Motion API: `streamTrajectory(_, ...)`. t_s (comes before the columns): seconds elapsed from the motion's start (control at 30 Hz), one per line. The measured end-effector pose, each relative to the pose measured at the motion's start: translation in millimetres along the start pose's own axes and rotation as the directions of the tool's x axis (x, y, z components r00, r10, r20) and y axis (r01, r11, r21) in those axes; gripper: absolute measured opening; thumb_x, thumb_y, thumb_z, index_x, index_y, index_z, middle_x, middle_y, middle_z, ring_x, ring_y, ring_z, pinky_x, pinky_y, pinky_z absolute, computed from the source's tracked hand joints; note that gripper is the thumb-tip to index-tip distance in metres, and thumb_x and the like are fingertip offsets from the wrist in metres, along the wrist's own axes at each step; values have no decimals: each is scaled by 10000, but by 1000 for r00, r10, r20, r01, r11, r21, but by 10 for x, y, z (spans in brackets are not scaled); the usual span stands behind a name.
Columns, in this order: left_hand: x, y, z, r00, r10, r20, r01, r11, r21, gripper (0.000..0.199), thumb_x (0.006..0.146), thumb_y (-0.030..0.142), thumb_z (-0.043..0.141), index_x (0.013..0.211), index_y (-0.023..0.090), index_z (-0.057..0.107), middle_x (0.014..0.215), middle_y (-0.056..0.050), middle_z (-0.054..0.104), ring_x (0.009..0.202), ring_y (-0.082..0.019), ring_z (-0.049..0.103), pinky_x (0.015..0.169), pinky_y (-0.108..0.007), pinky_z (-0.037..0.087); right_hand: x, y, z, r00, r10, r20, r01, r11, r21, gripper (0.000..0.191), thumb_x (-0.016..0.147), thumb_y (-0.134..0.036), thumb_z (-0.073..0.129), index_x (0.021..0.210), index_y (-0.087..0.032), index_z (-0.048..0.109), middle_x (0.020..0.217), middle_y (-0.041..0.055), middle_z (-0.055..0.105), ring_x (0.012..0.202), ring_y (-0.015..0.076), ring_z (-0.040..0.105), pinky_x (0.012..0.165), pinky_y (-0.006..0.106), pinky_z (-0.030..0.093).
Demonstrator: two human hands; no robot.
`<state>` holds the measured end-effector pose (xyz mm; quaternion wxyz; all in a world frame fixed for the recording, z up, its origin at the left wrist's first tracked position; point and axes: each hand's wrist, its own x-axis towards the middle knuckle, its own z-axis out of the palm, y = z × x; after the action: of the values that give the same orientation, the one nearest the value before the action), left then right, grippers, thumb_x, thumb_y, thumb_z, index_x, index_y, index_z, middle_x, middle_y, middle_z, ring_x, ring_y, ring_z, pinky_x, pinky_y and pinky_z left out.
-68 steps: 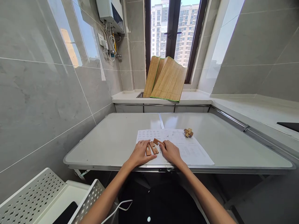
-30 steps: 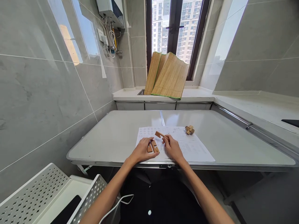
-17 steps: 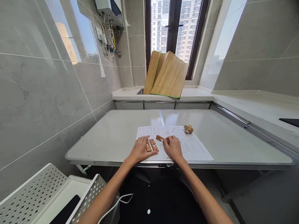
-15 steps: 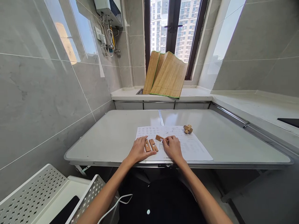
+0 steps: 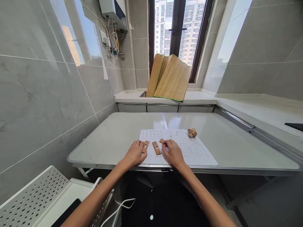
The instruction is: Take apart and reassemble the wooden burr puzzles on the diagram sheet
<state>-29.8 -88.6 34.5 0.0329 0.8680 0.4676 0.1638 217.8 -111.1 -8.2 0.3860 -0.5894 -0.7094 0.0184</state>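
My left hand (image 5: pixel 136 154) grips a slotted wooden puzzle piece (image 5: pixel 145 146) between thumb and fingers, near the left edge of a printed paper sheet (image 5: pixel 189 151). Flat on the sheet between my hands lies a notched wooden puzzle piece (image 5: pixel 156 148), touched by neither. My right hand (image 5: pixel 173 153) has its fingers closed on another wooden piece (image 5: pixel 162 141), of which only the left end shows; the rest is hidden under the fingers. Beyond the right hand, at the sheet's upper right, sits an assembled wooden burr puzzle (image 5: pixel 192 132).
The sheet lies on a white folding table (image 5: pixel 106 138) with a centre seam. A white perforated basket (image 5: pixel 44 189) and a white cable (image 5: pixel 120 206) are at lower left. Past the table, a bamboo mat (image 5: pixel 172 77) leans on the counter before the window.
My left hand has moved left with the slotted piece, widening the gap to the middle piece. The piece at my right hand is now more covered by its fingers. The view has shifted slightly.
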Motion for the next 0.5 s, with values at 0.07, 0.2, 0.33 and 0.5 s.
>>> streamTrajectory(0.07,-17,44,24,999,-38,-5,38,998,49,318,960,221,534,1237,125,657,1230,-209,654,1154,-361,607,1023,-530,505,-36,-105,46,999,-20,44,21,1000,-14,186,1006,-339,584,1120,-204,641,1032,88,709,941,265,653,861,363,477)
streamTrajectory(0.2,65,75,82,996,-85,0,85,994,73,256,967,196,539,1159,142,699,1187,-199,665,1127,-350,620,988,-481,506,-27,-252,153,994,18,105,-11,998,-66,185,954,-353,665,963,-172,626,1015,158,704,1005,335,652,830,387,460)
streamTrajectory(0.33,150,48,85,991,-130,-22,130,991,-5,226,1002,205,502,1081,149,706,1140,-186,683,1079,-329,647,919,-427,506,33,-296,182,987,49,153,-40,998,-58,109,961,-263,635,907,-177,599,978,161,703,978,324,658,789,367,445)
streamTrajectory(0.5,84,-47,20,974,-216,-67,195,952,-236,384,1104,407,347,1027,197,659,927,-89,712,819,-255,676,759,-355,484,49,-278,128,981,63,181,-78,994,73,103,1013,-249,578,921,-203,576,975,142,717,953,298,668,777,349,440)
